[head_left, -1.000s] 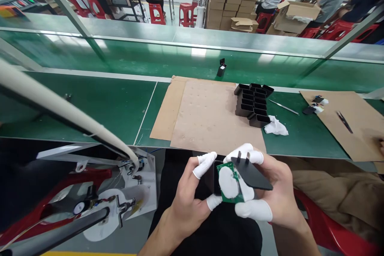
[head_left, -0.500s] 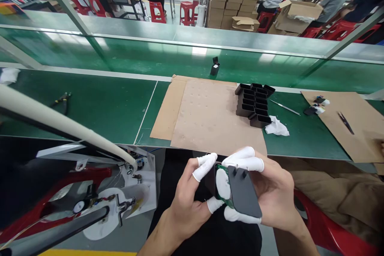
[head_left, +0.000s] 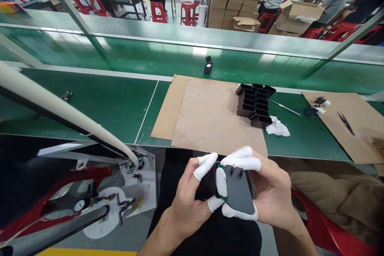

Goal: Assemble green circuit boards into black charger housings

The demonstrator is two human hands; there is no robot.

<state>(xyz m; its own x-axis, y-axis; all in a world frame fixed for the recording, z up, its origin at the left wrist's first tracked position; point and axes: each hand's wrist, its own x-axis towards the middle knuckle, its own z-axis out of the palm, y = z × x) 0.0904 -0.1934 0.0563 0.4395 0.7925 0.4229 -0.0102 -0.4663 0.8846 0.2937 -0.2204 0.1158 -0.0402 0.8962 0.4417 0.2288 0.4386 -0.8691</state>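
The left hand (head_left: 192, 200) has its fingers and thumb parted by the width of a black case (head_left: 211, 180), gripping its two sides; the case's outline is hard to make out against the dark trousers (head_left: 237, 236). The right hand (head_left: 271, 192) pinches a black cover (head_left: 238, 192) with two pins, fingers above and thumb below, at the case's mouth. Between them a green board (head_left: 221, 165) with a white patch (head_left: 221, 183) shows partly; the cover hides the rest. Beyond, cardboard (head_left: 207, 116) lies on the table (head_left: 120, 108), with a cloth (head_left: 277, 127) and clustered black cases (head_left: 255, 102) to the right. Pliers (head_left: 66, 96) sit half hidden behind a pale hose (head_left: 66, 102). Farther off stands a small black unit (head_left: 208, 67), its details too small to tell.
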